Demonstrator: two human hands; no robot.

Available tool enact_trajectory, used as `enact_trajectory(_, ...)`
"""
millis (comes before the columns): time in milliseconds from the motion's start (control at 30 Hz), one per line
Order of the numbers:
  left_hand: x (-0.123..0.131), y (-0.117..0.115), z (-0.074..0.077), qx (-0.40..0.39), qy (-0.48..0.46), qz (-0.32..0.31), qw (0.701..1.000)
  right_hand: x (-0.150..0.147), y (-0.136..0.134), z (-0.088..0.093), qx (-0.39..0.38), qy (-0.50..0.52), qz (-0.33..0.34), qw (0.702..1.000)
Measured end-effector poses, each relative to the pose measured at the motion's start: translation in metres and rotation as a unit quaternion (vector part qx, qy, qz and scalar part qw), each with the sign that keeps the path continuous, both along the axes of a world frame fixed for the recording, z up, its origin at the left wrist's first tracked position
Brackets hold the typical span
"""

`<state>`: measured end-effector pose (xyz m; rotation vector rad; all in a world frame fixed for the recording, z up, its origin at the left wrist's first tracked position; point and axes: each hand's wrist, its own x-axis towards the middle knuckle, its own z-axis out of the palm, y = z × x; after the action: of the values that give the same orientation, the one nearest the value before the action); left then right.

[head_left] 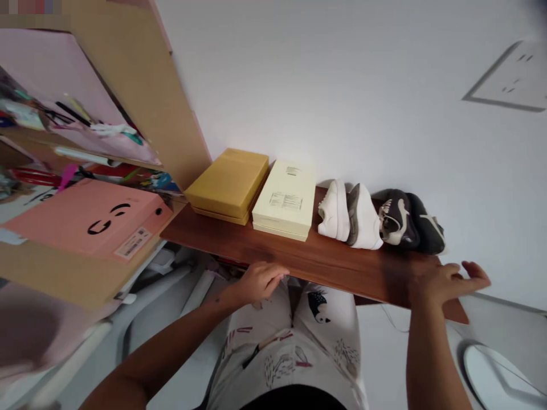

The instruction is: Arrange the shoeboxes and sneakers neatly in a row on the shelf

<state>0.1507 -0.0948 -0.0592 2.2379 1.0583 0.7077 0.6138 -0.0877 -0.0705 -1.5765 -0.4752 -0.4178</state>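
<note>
Below the front edge of a reddish-brown wooden shelf board [333, 265], my left hand [262, 281] is loosely closed, with nothing visible in its fingers. My right hand [447, 282] is over the board's right end, fingers apart and pointing right; whether it touches the wood I cannot tell. Along the board, from left to right, are a mustard-yellow box [233, 176], a cream box [288, 196] with printed text, a pair of white shoes [342, 210] and a pair of dark shoes [405, 219]. The white shoes rest on their sides.
At left, a pink shoebox [98, 219] lies on a light wooden desk [51, 273] beside a cluttered shelf unit. A white wall [333, 80] with a socket plate [513, 77] rises behind. Lower right on the floor is a round white object [496, 370].
</note>
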Motion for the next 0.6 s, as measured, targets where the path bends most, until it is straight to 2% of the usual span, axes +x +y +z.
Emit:
enact_trajectory(133,-0.037,0.013,0.027,0.031,-0.020,0.049,0.998,-0.075,-0.017,0.017,0.029,0.050,0.092,0.994)
enact_trajectory(233,-0.061,0.013,0.042,0.055,-0.070,0.125,0.988,-0.140,-0.016,0.034,-0.009,0.142,0.219,0.965)
enact_trajectory(267,-0.068,0.013,0.047,0.062,-0.086,0.154,0.982,-0.163,-0.014,0.042,-0.029,0.176,0.275,0.945)
enact_trajectory(333,-0.082,0.016,0.057,0.082,-0.111,0.202,0.970,-0.208,-0.007,0.059,-0.066,0.230,0.400,0.885)
enact_trajectory(400,-0.096,0.028,0.066,0.110,-0.120,0.236,0.958,-0.252,0.001,0.077,-0.113,0.260,0.531,0.799)
enact_trajectory(433,-0.104,0.037,0.070,0.125,-0.124,0.253,0.951,-0.273,0.006,0.086,-0.125,0.271,0.569,0.766)
enact_trajectory(533,-0.134,0.078,0.078,0.158,-0.174,0.317,0.919,-0.328,0.028,0.113,-0.144,0.322,0.638,0.684)
enact_trajectory(600,-0.156,0.109,0.078,0.146,-0.233,0.363,0.891,-0.355,0.047,0.129,-0.146,0.371,0.641,0.656)
